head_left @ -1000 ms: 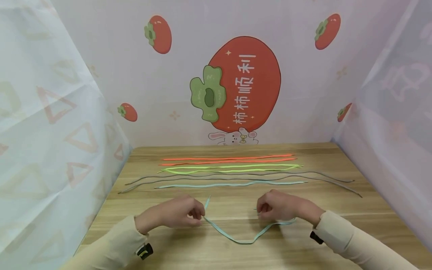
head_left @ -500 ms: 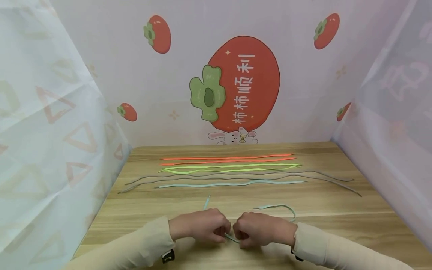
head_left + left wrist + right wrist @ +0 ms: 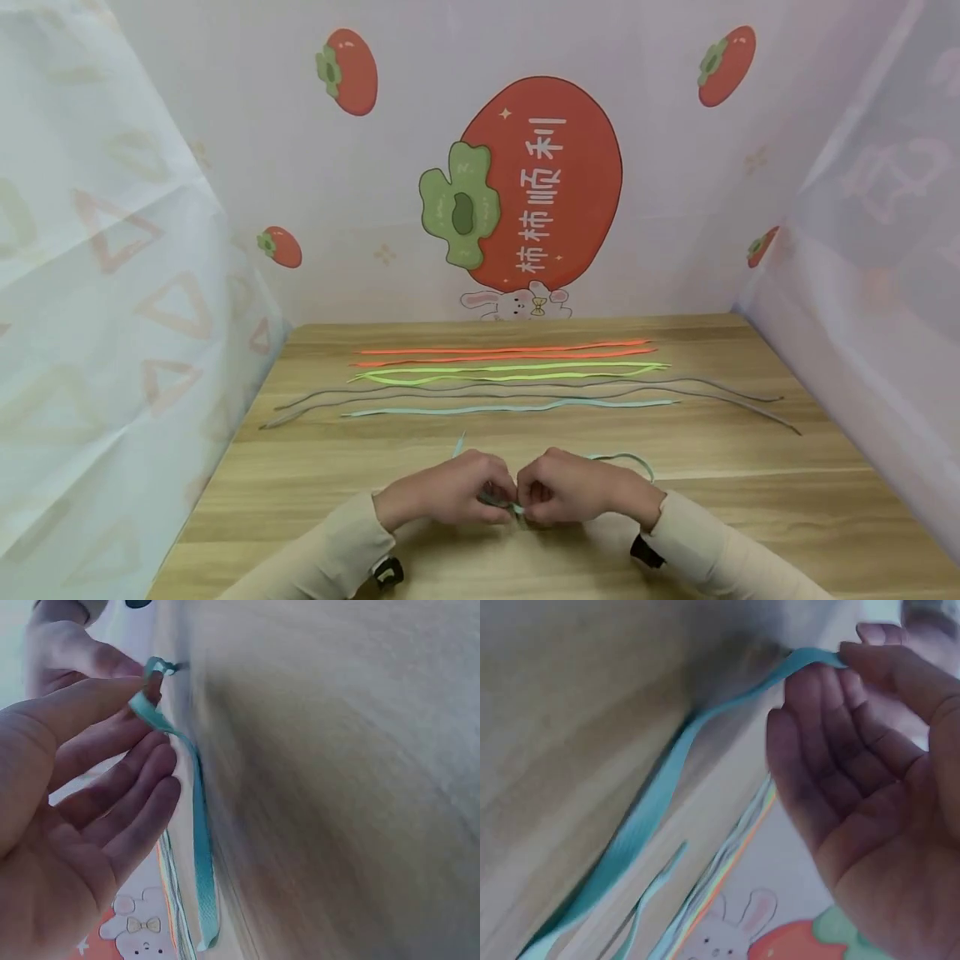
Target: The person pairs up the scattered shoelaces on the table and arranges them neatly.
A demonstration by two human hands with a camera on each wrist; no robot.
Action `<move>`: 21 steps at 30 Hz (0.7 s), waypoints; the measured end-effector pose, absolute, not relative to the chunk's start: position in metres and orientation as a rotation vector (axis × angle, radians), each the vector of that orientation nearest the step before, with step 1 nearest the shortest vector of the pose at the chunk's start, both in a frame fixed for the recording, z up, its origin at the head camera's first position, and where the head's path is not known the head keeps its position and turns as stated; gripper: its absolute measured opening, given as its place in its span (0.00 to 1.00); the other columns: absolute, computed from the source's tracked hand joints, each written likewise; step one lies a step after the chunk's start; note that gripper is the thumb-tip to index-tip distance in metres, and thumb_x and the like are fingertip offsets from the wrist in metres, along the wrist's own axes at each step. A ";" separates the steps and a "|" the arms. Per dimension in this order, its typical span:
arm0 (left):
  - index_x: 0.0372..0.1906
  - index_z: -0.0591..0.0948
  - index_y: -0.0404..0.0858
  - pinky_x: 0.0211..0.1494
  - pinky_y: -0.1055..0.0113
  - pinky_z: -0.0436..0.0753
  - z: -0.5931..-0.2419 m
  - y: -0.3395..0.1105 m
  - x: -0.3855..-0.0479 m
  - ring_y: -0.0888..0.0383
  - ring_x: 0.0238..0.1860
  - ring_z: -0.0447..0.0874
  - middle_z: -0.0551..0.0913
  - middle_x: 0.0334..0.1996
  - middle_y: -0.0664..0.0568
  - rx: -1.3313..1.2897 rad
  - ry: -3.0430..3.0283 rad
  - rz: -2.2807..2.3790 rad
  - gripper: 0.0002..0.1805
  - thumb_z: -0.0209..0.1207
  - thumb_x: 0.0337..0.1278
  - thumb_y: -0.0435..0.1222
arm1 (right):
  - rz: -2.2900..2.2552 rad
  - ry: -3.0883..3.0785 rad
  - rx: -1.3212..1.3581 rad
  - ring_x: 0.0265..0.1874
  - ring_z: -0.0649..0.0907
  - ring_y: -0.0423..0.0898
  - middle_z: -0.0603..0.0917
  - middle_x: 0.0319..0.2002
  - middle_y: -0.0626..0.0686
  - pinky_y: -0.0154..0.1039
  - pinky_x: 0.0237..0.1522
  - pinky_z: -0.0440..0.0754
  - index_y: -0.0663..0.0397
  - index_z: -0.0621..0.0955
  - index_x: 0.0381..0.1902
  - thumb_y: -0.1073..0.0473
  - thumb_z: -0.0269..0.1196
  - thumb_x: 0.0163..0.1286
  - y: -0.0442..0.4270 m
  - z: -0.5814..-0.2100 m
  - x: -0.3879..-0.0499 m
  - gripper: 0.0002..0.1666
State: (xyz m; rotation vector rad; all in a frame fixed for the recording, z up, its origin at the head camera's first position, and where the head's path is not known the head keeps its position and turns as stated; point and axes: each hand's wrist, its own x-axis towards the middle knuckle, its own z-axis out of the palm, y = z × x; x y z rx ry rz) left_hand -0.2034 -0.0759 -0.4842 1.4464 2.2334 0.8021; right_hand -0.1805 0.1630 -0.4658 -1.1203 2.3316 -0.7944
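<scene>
Close together above the front middle of the table, both hands work on one light teal shoelace point(image 3: 647, 463). My left hand point(image 3: 467, 490) pinches it between thumb and forefinger. In the left wrist view the lace point(image 3: 201, 840) forms a small loop at the fingertips, and its flat length trails away below. My right hand point(image 3: 566, 490) pinches another part of the same lace with thumb and fingertips. From there the lace point(image 3: 649, 806) runs down to the tabletop in the right wrist view. In the head view the hands cover its middle; one tip shows behind the left hand.
Behind the hands, a matching light teal shoelace point(image 3: 450, 411) lies stretched across the wooden table point(image 3: 337, 467). Farther back lie two grey laces point(image 3: 315, 392), yellow-green laces point(image 3: 525, 367) and two orange laces point(image 3: 480, 351). A printed cloth point(image 3: 390, 167) hangs around the table.
Both hands have come inward from apart and taken hold of the lace's middle part. Since half a second ago they have risen slightly in the head view, still pinching it.
</scene>
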 end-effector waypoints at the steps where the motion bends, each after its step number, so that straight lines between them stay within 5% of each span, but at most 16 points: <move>1: 0.48 0.91 0.43 0.49 0.79 0.83 -0.484 -0.076 -0.204 0.75 0.42 0.81 0.88 0.42 0.58 1.440 2.236 0.837 0.08 0.70 0.69 0.40 | -0.845 2.318 -1.123 0.25 0.78 0.26 0.83 0.29 0.35 0.25 0.33 0.82 0.43 0.84 0.34 0.63 0.65 0.74 0.165 -0.466 -0.183 0.09; 6: 0.46 0.91 0.45 0.53 0.73 0.86 -0.486 -0.079 -0.206 0.72 0.46 0.84 0.89 0.43 0.56 1.317 2.149 1.098 0.09 0.67 0.72 0.44 | -1.065 2.225 -1.092 0.29 0.82 0.28 0.86 0.32 0.38 0.29 0.35 0.85 0.45 0.86 0.36 0.66 0.64 0.72 0.172 -0.465 -0.192 0.09; 12: 0.46 0.89 0.39 0.52 0.67 0.88 -0.487 -0.081 -0.207 0.64 0.43 0.88 0.91 0.43 0.47 0.962 1.841 1.448 0.09 0.64 0.75 0.40 | -1.289 2.047 -0.935 0.26 0.76 0.33 0.85 0.32 0.44 0.29 0.32 0.79 0.56 0.86 0.40 0.64 0.61 0.76 0.174 -0.460 -0.194 0.07; 17: 0.47 0.85 0.37 0.51 0.69 0.86 -0.483 -0.084 -0.206 0.62 0.43 0.86 0.88 0.42 0.52 0.708 1.545 1.636 0.09 0.60 0.78 0.39 | -1.467 1.849 -0.723 0.31 0.77 0.37 0.83 0.33 0.46 0.32 0.36 0.77 0.66 0.84 0.46 0.57 0.60 0.82 0.179 -0.459 -0.197 0.15; 21: 0.45 0.85 0.41 0.51 0.70 0.85 -0.480 -0.089 -0.206 0.64 0.43 0.85 0.87 0.42 0.56 0.698 1.433 1.685 0.07 0.57 0.79 0.36 | -1.574 1.644 -0.651 0.32 0.80 0.36 0.83 0.32 0.43 0.28 0.33 0.77 0.62 0.85 0.46 0.57 0.59 0.82 0.181 -0.460 -0.200 0.13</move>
